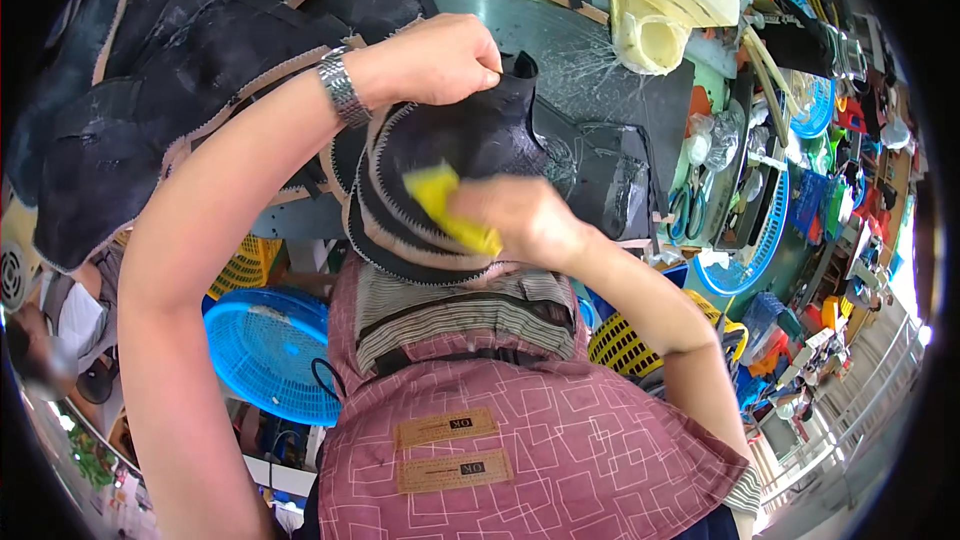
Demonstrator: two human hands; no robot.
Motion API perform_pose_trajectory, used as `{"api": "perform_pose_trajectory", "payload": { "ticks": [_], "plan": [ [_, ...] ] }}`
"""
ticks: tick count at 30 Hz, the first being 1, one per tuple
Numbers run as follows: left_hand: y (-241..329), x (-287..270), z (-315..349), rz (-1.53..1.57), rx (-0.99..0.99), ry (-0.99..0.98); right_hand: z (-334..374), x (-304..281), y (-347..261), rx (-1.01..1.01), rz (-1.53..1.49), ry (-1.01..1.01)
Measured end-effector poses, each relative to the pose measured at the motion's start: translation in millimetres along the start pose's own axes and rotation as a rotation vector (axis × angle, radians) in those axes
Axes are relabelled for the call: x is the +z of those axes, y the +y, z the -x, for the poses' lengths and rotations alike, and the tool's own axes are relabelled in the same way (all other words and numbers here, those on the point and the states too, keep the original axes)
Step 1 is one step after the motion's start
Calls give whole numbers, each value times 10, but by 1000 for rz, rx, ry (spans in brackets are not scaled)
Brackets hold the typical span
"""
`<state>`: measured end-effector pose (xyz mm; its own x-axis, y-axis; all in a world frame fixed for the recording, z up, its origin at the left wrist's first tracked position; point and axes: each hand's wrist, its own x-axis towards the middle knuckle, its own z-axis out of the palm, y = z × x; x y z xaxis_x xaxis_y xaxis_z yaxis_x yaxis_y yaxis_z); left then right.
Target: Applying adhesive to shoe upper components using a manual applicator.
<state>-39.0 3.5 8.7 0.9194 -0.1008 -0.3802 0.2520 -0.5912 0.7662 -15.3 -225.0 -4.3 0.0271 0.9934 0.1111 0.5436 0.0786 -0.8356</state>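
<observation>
My left hand (440,58), with a metal watch on its wrist, is closed on the upper edge of a black leather-like piece (440,145). That piece has zigzag stitching along its curved border and lies at the near edge of the table, with a raised fold beside my fingertips. Over its lower part, my right hand (520,220) grips a flat yellow scraper-like tool (440,198). Motion smears the right hand and the tool, so its exact kind is unclear. Beneath and to the right, another black piece (612,175) shows glossy, whitish streaks.
Many black pieces with tan edges (190,60) cover the table's left and back. A pale yellow, glue-crusted container (665,10) stands back right. Scissors (686,212) and a blue basket (745,265) are at right. Another blue basket (265,350) sits below the table at left.
</observation>
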Motion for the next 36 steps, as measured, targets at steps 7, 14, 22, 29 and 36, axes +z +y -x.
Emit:
{"api": "perform_pose_trajectory", "payload": {
  "ticks": [7, 14, 22, 29, 36],
  "plan": [
    [-42, 54, -2, -204, 146, 26, 89, -364, 266, 254, 37, 416],
    [-45, 124, 38, -197, 149, 96, 675, -211, 236, 62, -75, -25],
    [-25, 145, 55, -227, 148, 90, 453, -554, 254, 246, -226, -129],
    [-57, 250, 79, -315, 130, 153, 277, -980, 545, 479, -264, 20],
    [-42, 266, 110, -300, 132, 191, 897, -1002, 363, 148, 156, -18]
  ]
}}
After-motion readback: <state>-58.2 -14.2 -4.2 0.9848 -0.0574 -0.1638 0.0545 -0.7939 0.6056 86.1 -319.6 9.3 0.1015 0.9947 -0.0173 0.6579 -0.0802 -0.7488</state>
